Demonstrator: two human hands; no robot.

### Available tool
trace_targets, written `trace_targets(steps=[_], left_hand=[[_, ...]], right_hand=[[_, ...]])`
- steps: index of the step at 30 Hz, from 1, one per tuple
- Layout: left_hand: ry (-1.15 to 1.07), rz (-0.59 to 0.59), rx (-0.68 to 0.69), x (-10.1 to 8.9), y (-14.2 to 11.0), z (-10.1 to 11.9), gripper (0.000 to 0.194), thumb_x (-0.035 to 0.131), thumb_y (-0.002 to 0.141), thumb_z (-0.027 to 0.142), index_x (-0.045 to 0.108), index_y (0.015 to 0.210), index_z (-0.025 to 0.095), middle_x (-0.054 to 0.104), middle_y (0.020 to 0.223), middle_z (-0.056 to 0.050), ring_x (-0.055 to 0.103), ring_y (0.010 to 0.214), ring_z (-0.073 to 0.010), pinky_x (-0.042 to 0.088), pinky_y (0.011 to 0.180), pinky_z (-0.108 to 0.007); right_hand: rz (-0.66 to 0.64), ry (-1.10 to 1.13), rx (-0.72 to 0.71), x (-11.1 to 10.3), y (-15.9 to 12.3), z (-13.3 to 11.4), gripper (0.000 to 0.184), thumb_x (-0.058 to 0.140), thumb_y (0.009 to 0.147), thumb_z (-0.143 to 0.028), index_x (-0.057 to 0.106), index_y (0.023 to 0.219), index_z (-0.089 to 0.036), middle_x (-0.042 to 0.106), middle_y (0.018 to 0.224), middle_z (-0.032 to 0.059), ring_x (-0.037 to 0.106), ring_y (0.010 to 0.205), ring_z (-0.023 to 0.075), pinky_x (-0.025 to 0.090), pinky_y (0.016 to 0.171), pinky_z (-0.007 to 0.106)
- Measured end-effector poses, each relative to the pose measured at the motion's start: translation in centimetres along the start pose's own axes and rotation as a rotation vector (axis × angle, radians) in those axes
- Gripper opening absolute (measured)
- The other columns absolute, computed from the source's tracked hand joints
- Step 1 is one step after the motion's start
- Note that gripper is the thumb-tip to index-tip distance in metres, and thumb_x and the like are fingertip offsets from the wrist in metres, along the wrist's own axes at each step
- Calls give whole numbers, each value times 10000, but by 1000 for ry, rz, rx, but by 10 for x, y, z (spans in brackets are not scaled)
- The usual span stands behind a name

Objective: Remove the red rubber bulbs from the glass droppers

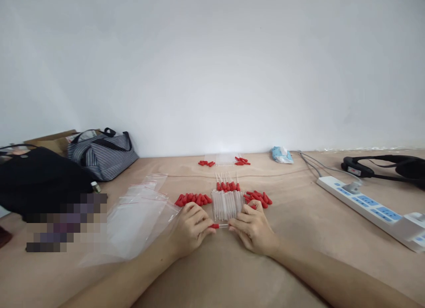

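Note:
Close in front of me, my left hand [192,227] pinches a red rubber dropper bulb [215,226]. My right hand [255,229] grips the far end of a clear dropper tube [223,226], whose other end meets the bulb. How deep the tube sits in the bulb I cannot tell. Just beyond lies a row of bare clear tubes [228,204]. Loose red bulbs form a pile on the left [193,199] and another pile on the right [260,197]. Behind the row, several droppers with bulbs fitted [227,184] point away from me.
Clear zip bags [137,215] overlap on the left of the table [212,277]. More tubes [226,159] and bulbs lie by the wall. A striped bag [102,155] and black bag [43,179] stand left. At right are a power strip [365,206], black headset [381,166] and blue-white packet [281,155].

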State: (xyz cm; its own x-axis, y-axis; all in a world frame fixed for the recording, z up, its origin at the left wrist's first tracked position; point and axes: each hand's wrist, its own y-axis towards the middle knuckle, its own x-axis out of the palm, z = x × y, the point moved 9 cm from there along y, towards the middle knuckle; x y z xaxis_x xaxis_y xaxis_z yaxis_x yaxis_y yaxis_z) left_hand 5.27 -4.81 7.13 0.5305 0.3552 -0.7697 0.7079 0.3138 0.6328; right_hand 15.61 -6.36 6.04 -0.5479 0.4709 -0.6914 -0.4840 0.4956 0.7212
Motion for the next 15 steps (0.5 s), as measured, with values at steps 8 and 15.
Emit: trace_targets(steps=[8,15], left_hand=[[15,-8,42,-4,-2,2,199,478,832,217,563,655,181,571,610,8,458,644,-135,328,692,-323],[27,133,-119,-25,-26,-31,116,470,838,181,585,822,180,560,702,-7,498,649,-113,395,632,-246]], right_hand=[[-3,-17,2,-2,-4,3,182,458,811,-226,619,733,-198,504,509,-15,376,619,127,226,727,346],[170,-68,161,-23,-20,37,149,486,811,-218,633,796,-197,580,574,-13,433,609,112,235,711,317]])
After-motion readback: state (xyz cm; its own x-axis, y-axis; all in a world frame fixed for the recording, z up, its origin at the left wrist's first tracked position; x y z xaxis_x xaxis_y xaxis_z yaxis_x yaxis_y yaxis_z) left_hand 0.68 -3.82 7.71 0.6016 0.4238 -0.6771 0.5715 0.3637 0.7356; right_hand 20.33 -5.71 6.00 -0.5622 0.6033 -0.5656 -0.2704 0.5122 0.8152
